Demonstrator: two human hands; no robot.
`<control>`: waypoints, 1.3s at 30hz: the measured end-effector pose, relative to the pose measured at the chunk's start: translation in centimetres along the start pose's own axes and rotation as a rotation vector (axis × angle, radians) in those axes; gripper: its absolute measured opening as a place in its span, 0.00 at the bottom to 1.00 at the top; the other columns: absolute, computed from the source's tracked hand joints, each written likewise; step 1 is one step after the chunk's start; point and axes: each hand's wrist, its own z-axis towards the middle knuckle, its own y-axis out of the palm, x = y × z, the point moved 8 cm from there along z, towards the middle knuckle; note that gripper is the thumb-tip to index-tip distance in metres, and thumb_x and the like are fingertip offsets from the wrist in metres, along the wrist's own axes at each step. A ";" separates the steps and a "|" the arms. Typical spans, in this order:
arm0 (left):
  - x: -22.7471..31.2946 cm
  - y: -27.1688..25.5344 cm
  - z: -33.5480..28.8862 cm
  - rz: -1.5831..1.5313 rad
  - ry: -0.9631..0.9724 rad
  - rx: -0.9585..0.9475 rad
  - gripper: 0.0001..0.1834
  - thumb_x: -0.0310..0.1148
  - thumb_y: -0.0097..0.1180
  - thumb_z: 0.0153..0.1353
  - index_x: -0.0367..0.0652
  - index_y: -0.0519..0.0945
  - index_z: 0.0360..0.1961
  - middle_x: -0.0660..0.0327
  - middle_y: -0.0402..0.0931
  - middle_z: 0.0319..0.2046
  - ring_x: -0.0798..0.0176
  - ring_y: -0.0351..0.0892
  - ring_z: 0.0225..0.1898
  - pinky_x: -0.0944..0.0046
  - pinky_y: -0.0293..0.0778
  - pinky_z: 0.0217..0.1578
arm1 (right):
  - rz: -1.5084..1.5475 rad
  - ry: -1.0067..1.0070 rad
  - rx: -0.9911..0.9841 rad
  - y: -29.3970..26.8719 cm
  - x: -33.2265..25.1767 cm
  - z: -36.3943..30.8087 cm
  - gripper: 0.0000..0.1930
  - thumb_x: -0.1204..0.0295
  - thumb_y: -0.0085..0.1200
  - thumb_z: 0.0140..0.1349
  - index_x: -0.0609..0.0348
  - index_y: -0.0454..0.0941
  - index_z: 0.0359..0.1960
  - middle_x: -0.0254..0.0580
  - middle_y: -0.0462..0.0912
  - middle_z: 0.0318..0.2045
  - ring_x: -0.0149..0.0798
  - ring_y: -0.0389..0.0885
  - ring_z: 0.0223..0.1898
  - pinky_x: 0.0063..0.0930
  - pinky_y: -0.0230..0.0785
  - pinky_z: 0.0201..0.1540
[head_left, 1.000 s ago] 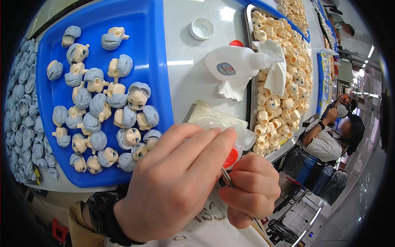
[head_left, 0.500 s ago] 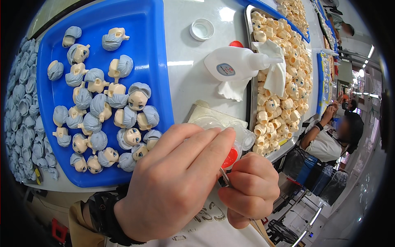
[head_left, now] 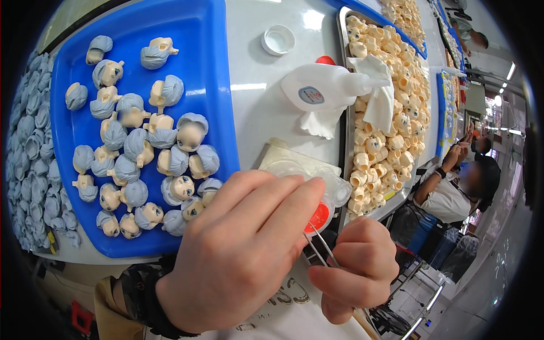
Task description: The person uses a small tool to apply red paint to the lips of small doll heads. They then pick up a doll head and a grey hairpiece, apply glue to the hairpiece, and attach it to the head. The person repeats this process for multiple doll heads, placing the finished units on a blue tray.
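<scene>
My right hand point(head_left: 357, 266) is closed around a pair of metal tweezers point(head_left: 323, 252). The tweezers' two prongs point up and left, their tips by a red round patch point(head_left: 318, 217) in a small clear dish. Beside it my left hand point(head_left: 238, 255) has its fingers bent and pressed together, backs toward me. Whatever its fingertips hold is hidden behind them. Just beyond the fingertips stand clear plastic cups point(head_left: 339, 190), partly covered, on a pale yellowish pad point(head_left: 289, 156).
A blue tray point(head_left: 204, 62) holds several doll heads with grey-blue hair, and loose hair pieces point(head_left: 34, 147) pile left of it. A white squeeze bottle point(head_left: 317, 88) and round white cap point(head_left: 278, 40) lie ahead. A metal tray point(head_left: 344, 34) of beige heads stands right; a person point(head_left: 453, 192) sits beyond.
My right hand has moved a little right, drawing the tweezers away from my left fingers. More of their prongs shows now. My left hand stays nearly in place.
</scene>
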 end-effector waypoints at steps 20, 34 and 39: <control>-0.4 0.1 -0.5 0.004 0.004 -0.008 0.28 0.19 0.62 0.32 0.34 0.77 0.43 0.52 0.77 0.39 0.48 0.76 0.39 0.57 0.73 0.40 | 0.028 0.068 0.116 1.1 0.6 -0.1 0.10 0.74 0.43 0.56 0.66 0.74 0.22 0.37 0.69 0.14 0.30 0.64 0.11 0.22 0.53 0.11; -0.4 0.1 -1.1 0.059 0.050 0.026 0.28 0.19 0.63 0.35 0.33 0.77 0.44 0.51 0.78 0.38 0.49 0.76 0.38 0.58 0.73 0.39 | 0.149 -0.114 -0.036 2.3 -0.8 0.7 0.07 0.75 0.46 0.47 0.65 0.75 0.20 0.37 0.67 0.13 0.32 0.61 0.10 0.22 0.50 0.11; -0.3 0.1 -0.7 0.049 0.042 0.001 0.29 0.22 0.66 0.36 0.32 0.76 0.45 0.51 0.77 0.38 0.48 0.76 0.39 0.57 0.73 0.39 | 0.084 0.011 0.063 1.1 -0.7 0.1 0.05 0.75 0.47 0.45 0.63 0.75 0.21 0.36 0.68 0.15 0.32 0.62 0.12 0.23 0.50 0.12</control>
